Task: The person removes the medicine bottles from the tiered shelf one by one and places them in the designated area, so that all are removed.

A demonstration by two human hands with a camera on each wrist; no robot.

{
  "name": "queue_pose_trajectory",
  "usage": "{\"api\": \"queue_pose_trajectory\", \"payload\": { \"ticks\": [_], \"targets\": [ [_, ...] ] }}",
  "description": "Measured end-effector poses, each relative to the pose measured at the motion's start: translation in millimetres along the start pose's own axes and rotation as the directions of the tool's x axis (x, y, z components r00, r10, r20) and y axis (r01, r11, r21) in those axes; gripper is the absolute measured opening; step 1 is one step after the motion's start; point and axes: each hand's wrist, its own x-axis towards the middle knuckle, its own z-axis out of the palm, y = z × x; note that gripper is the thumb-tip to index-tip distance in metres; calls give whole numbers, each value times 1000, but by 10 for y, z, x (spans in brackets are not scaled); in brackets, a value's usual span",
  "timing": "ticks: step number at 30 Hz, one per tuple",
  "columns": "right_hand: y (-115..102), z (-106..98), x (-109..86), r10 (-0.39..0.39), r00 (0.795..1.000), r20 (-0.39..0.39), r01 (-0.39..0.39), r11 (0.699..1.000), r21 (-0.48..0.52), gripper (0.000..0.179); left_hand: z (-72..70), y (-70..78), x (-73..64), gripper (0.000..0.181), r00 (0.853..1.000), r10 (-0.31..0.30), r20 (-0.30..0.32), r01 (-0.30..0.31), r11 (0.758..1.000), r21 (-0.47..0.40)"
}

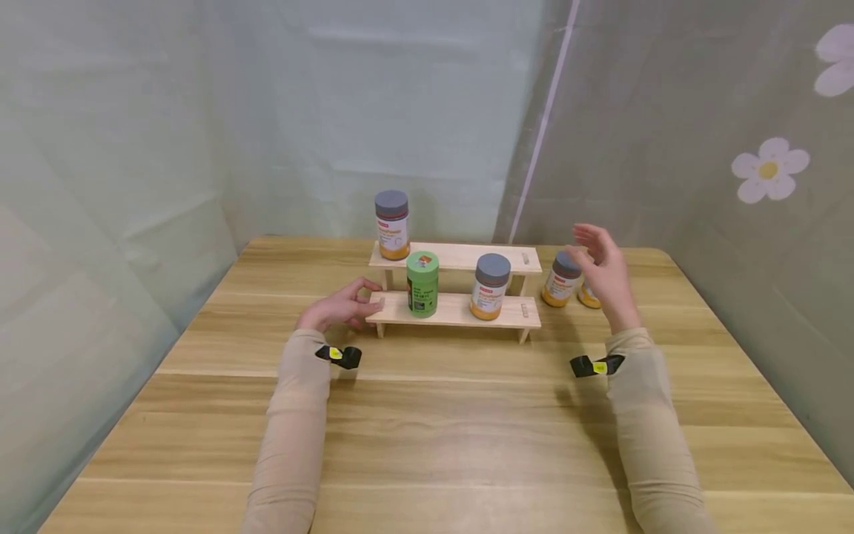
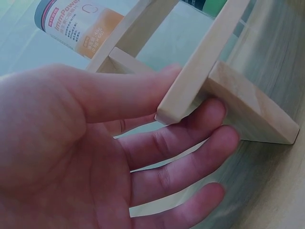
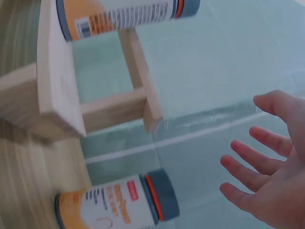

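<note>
A two-step wooden display stand point(image 1: 454, 310) carries a green canister point(image 1: 422, 285) and a grey-lidded supplement bottle point(image 1: 490, 288) on its lower step, and another bottle point(image 1: 392, 226) at the upper step's left end. My left hand point(image 1: 343, 305) pinches the lower step's left end; in the left wrist view the thumb lies on the board point(image 2: 200, 62) and the fingers go beneath. My right hand point(image 1: 603, 271), fingers spread and holding nothing, hovers over two more bottles right of the stand. The nearer one point(image 1: 560, 280) shows well; the other point(image 1: 588, 297) is mostly hidden behind the hand.
The stand and bottles are towards the back of a wood-grain table point(image 1: 434, 430). A pale curtain point(image 1: 400, 96) hangs behind, and a grey one with flowers point(image 1: 770, 170) hangs on the right. Each wrist bears a small black camera mount point(image 1: 343, 357).
</note>
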Motion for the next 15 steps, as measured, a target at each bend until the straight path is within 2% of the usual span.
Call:
{"api": "queue_pose_trajectory", "payload": {
  "ticks": [6,15],
  "targets": [
    [-147,65,-13,-44,998,43,45,999,-16,52,20,15,-8,54,1000,8,2,-8,1000,3],
    [-407,181,87,-40,992,123,37,999,27,50,-3,-11,-4,55,1000,5,-3,-5,1000,6]
  ]
}}
